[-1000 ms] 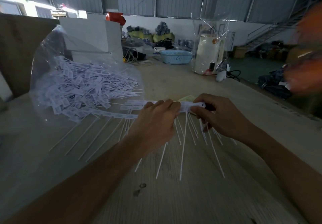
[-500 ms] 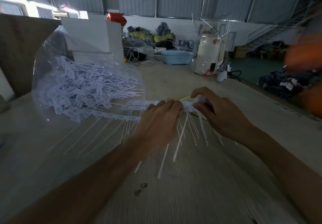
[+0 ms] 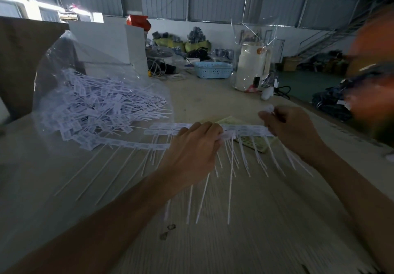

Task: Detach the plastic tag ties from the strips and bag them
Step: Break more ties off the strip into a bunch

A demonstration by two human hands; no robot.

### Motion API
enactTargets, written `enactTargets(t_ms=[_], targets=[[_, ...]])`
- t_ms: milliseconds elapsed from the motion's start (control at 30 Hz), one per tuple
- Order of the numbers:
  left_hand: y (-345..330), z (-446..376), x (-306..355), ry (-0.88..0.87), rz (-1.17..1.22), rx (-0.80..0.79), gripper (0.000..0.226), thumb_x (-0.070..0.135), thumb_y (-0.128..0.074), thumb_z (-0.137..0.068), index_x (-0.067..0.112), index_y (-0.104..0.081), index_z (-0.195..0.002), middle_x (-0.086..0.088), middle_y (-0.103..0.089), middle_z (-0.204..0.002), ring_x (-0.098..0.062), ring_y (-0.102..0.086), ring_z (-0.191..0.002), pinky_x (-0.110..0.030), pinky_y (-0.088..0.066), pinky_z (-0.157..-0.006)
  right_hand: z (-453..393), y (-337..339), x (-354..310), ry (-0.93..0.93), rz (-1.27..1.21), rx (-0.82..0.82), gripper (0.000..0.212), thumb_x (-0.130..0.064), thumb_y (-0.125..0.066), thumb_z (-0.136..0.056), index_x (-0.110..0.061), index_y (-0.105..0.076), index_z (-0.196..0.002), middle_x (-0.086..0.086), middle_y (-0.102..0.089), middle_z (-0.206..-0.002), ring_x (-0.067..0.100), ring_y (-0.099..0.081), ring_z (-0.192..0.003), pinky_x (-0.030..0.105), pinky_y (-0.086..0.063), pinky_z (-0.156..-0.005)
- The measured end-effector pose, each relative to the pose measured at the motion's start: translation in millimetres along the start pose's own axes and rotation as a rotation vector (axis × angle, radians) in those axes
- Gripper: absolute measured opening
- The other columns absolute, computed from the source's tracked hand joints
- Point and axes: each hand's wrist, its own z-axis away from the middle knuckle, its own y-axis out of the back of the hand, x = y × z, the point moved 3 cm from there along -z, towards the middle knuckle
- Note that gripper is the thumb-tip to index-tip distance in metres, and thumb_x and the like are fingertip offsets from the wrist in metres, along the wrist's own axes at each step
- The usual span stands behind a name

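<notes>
White strip (image 3: 245, 130) gripped in the left hand (image 3: 191, 156); right hand (image 3: 292, 128) pinches a detached tag (image 3: 267, 109); printing unreadable.

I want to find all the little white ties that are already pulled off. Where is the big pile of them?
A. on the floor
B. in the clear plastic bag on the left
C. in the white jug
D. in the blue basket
B: the loose tag ties lie heaped inside the clear plastic bag on the left of the table; the blue basket sits far back, its contents hidden.
</notes>
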Motion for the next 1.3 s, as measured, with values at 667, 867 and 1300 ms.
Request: enactTargets(t_ms=[667,867,1300], targets=[[4,-4,-15,0.095,0.198,0.010,0.035,0.013,-0.057,-0.093,0.010,-0.063,-0.127,-0.009,-0.067,-0.117,-0.032,-0.060,-0.105,-0.046,-0.047,-0.088,26,-41,-37,-0.309,-0.674,-0.513,0.037,-0.033,-0.058,-0.098,-0.021,-0.064,-0.064,-0.007,-0.036,-0.053,0.007,-0.027,-0.045,0.021,-0.027,-0.045],[12,-4,-14,0.077,0.132,0.060,0.032,0.013,-0.067,-0.089,0.010,-0.069,-0.121,-0.007,-0.070,-0.108,-0.030,-0.062,-0.097,-0.047,-0.050,-0.082,30,-52,-35,-0.366,-0.657,-0.547,0.035,-0.043,-0.048,-0.101,-0.016,-0.061,-0.084,-0.007,-0.053,-0.063,0.006,-0.046,-0.053,0.022,-0.042,-0.051],[12,-4,-12,0.068,0.102,0.088,0.028,0.019,-0.062,-0.088,0.007,-0.072,-0.111,-0.010,-0.072,-0.099,-0.033,-0.065,-0.089,-0.049,-0.053,-0.076,32,-54,-36,-0.371,-0.818,-0.558,0.031,-0.036,-0.053,-0.100,-0.014,-0.056,-0.078,-0.008,-0.029,-0.054,0.007,-0.022,-0.046,0.020,-0.021,-0.040]])
